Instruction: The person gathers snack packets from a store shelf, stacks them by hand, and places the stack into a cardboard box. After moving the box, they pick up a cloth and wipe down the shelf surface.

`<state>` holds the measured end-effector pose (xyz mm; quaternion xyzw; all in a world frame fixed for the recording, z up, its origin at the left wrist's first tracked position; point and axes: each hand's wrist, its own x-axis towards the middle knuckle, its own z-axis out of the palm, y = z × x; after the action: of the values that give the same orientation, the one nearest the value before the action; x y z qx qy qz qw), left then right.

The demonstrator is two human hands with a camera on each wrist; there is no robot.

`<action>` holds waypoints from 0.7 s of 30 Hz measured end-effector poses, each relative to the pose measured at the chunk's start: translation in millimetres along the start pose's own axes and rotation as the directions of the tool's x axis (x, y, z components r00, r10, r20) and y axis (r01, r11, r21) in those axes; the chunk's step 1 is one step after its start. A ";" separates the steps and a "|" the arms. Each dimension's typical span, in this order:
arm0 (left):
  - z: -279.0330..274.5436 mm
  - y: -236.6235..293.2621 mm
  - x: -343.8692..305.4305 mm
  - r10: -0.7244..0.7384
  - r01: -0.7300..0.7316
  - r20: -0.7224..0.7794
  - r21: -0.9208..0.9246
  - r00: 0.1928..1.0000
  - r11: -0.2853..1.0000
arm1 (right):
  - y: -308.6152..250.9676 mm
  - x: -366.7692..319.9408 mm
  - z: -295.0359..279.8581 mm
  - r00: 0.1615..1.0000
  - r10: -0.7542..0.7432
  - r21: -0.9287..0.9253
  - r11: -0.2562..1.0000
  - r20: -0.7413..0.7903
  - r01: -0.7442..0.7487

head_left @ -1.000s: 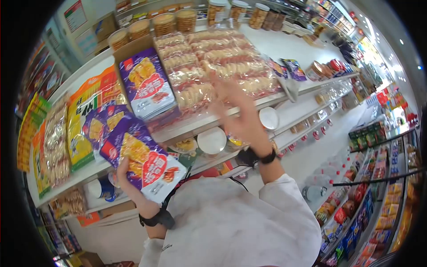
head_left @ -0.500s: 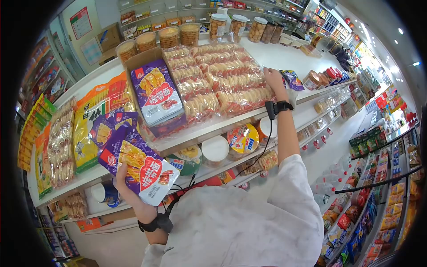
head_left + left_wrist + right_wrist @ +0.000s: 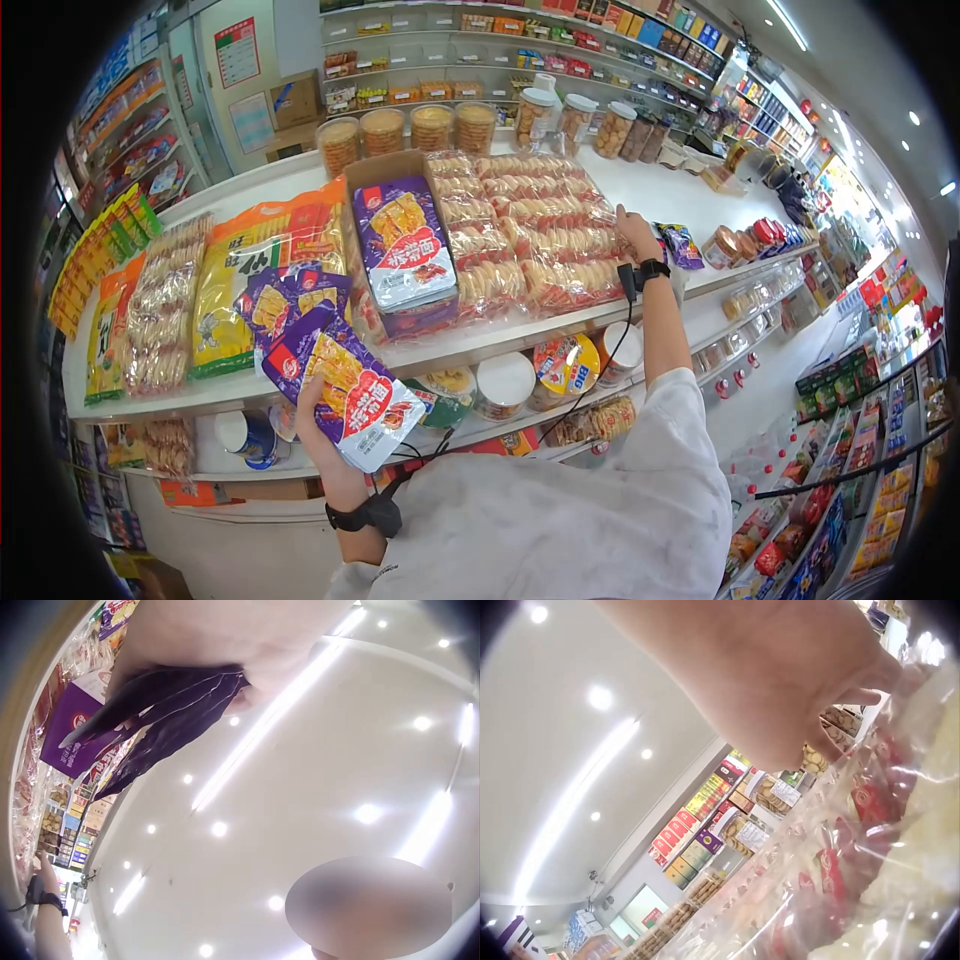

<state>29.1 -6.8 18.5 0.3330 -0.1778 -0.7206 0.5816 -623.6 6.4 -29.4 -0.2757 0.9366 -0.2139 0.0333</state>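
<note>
My left hand [image 3: 318, 415] grips a large purple-and-white snack packet [image 3: 345, 390], fanned over smaller-looking purple packets [image 3: 290, 298] behind it. Dark packet edges [image 3: 176, 712] stick out below the palm in the left wrist view. At the right edge of the clear-wrapped cracker pack [image 3: 555, 235], my right hand [image 3: 638, 235] pinches the wrap with curled fingers. The right wrist view has the fingertips in among the crinkled clear plastic [image 3: 832, 862]. Close to its right lies a small dark purple packet [image 3: 682, 245]. An open carton [image 3: 405, 240] of purple packets stands left of the crackers.
White counter [image 3: 690, 200] holds everything. Lidded tubs [image 3: 430, 130] and jars [image 3: 575, 125] line its back. Yellow snack bags [image 3: 240, 300] lie left, red-lidded jars [image 3: 765, 235] right. Instant noodle tubs [image 3: 565, 370] stand on the shelf below. A thin cable [image 3: 600, 385] hangs from the right wrist.
My right hand swung right from in front of the crackers to the pack's right edge and stays there. The left hand keeps its packets. The head view has tilted up and shifted.
</note>
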 end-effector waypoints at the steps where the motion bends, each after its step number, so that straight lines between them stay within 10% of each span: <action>1: -3.0 -3.8 3.3 0.029 -0.029 -0.006 0.013 1.000 0.999 | 1.5 -0.1 2.4 1.000 0.014 -0.002 1.000 -0.028 -0.014; 8: 1.2 -2.6 -4.8 0.012 -0.012 0.002 -0.010 1.000 1.000 | -5.3 -28.7 -18.5 0.997 -0.034 -0.027 0.999 -0.062 0.033; 12: -1.6 -1.0 -6.7 -0.054 0.055 0.026 -0.007 0.998 0.998 | 9.0 -13.3 -29.2 0.914 -0.170 -0.103 0.985 -0.370 0.141; 14: -3.4 -1.0 -5.3 -0.086 0.088 0.053 -0.031 0.995 0.996 | 16.6 -15.2 -32.8 0.676 -0.283 0.028 0.911 -0.681 0.410; 17: -3.9 -4.3 -5.8 -0.081 0.083 0.046 -0.025 0.996 0.996 | -19.0 -64.5 -63.6 0.750 -0.196 0.350 0.791 -0.631 0.502; 18: 1.6 -0.3 -9.7 -0.138 0.141 0.094 -0.033 0.986 0.989 | -35.2 -88.0 -66.2 0.770 -0.217 0.575 0.552 -0.600 0.604; 21: 6.8 -1.3 -13.7 -0.154 0.156 0.153 -0.001 0.976 0.988 | -120.6 -214.6 -81.6 0.720 -0.297 0.549 0.486 -0.627 0.679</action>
<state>24.8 5.7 26.3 0.2861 -0.1904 -0.7881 0.5107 -396.2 60.2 83.1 -0.4411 0.6161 -0.6378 -0.1382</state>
